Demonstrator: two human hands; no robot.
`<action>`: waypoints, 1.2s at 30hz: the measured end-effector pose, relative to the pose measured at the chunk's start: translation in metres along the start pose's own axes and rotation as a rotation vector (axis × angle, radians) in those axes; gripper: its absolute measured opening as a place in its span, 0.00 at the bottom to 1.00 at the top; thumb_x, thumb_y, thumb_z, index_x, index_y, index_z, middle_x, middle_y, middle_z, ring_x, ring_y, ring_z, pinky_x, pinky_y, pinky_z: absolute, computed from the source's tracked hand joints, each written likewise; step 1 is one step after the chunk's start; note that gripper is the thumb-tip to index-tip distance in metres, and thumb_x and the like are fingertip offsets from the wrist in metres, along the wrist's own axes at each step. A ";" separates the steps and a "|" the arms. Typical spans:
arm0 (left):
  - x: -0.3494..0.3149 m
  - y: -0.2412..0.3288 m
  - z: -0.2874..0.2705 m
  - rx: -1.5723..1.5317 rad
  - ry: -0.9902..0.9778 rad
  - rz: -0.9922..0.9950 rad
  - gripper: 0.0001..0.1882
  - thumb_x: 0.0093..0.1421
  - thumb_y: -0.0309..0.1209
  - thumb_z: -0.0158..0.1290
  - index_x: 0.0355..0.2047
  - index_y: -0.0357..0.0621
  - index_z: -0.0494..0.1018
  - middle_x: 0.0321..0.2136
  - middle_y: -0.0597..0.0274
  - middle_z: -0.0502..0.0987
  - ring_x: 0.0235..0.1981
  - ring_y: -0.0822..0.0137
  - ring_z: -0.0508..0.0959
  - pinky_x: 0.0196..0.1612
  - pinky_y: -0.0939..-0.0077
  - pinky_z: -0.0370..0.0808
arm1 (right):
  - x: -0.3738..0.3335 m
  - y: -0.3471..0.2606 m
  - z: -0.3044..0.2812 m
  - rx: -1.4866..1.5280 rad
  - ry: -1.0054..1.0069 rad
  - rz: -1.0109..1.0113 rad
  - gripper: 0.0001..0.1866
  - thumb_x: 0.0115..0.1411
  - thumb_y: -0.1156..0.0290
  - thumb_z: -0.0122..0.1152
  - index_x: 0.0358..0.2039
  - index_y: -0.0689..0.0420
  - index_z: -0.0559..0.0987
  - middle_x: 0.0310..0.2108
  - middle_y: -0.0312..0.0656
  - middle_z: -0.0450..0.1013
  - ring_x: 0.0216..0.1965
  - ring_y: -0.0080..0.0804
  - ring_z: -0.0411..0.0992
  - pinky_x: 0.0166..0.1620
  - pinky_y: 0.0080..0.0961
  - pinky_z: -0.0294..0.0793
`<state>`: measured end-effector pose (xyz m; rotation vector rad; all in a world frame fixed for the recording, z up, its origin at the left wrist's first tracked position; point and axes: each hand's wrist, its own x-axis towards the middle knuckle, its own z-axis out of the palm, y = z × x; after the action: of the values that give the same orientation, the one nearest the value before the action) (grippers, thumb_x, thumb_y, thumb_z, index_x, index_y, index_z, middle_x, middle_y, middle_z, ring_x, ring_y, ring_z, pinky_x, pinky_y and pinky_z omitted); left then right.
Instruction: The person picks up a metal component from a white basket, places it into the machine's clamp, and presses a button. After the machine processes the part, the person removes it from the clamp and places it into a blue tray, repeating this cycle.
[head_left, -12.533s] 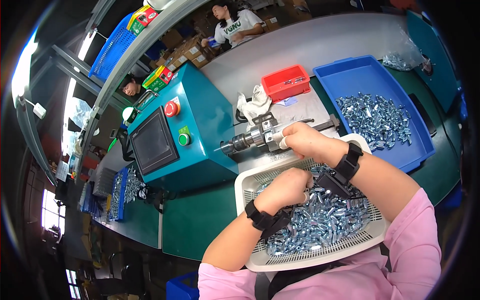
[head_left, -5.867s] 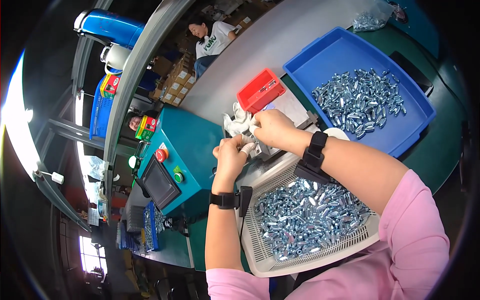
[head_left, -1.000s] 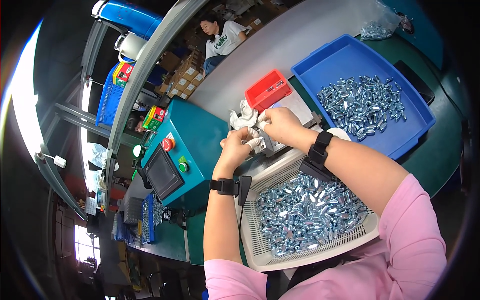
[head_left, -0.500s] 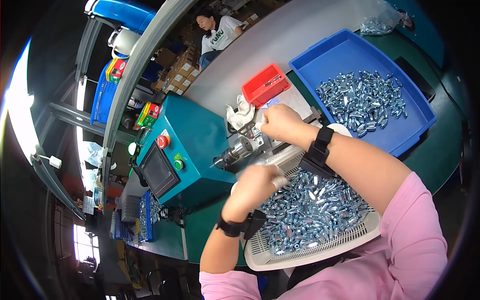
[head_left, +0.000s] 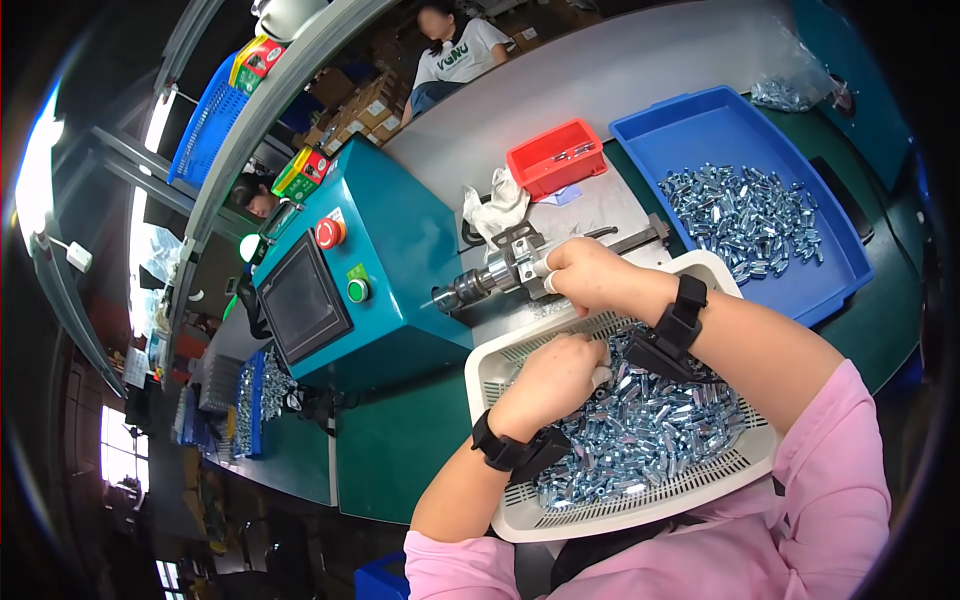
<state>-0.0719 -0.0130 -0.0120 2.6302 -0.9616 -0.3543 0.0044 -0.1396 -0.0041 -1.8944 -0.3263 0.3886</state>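
My left hand [head_left: 560, 382] is low over the white slotted basket [head_left: 482, 400], its fingers curled down at the heap of small shiny metal sleeves [head_left: 650, 440]. What its fingertips pinch, if anything, is hidden. My right hand [head_left: 600, 280] is closed beside the metal clamp fixture [head_left: 522, 262], in line with the round spindle chuck [head_left: 470, 288] of the teal machine [head_left: 385, 260]. Pale covers show on some fingertips. Whatever lies between the right fingers is too small and covered to make out. Both wrists wear black straps.
A red bin [head_left: 556, 160] with a few metal pieces stands behind the fixture, near a white cloth glove [head_left: 495, 205]. Far right is a blue tray [head_left: 690, 120] holding more sleeves. A screen [head_left: 303, 308] and buttons face left on the machine. A person [head_left: 460, 60] sits beyond the table.
My left hand has come away from near the chuck, moving right and down to the sleeves in the basket. My right hand stays by the fixture. The whole view has shifted somewhat.
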 end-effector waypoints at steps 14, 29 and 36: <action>-0.002 0.012 -0.004 0.039 0.008 -0.001 0.09 0.54 0.31 0.49 0.31 0.37 0.68 0.24 0.47 0.74 0.30 0.48 0.75 0.34 0.57 0.70 | 0.003 0.002 0.001 0.105 -0.012 0.037 0.10 0.49 0.75 0.50 0.28 0.67 0.76 0.13 0.44 0.69 0.12 0.30 0.68 0.19 0.28 0.67; 0.006 -0.014 0.006 -0.208 0.183 0.097 0.10 0.49 0.29 0.56 0.31 0.37 0.71 0.25 0.49 0.75 0.32 0.49 0.75 0.36 0.61 0.70 | 0.010 0.003 -0.011 -0.162 0.098 -0.010 0.11 0.52 0.71 0.54 0.30 0.66 0.77 0.17 0.42 0.71 0.12 0.26 0.68 0.19 0.24 0.68; 0.010 -0.021 0.010 -0.209 0.171 0.142 0.11 0.46 0.28 0.58 0.30 0.36 0.72 0.25 0.50 0.76 0.32 0.50 0.76 0.37 0.62 0.71 | 0.023 -0.021 0.000 -0.350 0.058 0.170 0.16 0.48 0.63 0.58 0.28 0.66 0.78 0.22 0.49 0.74 0.18 0.36 0.74 0.25 0.30 0.73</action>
<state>-0.0559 -0.0060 -0.0307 2.3463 -0.9897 -0.1813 0.0249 -0.1234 0.0129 -2.2808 -0.2037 0.4079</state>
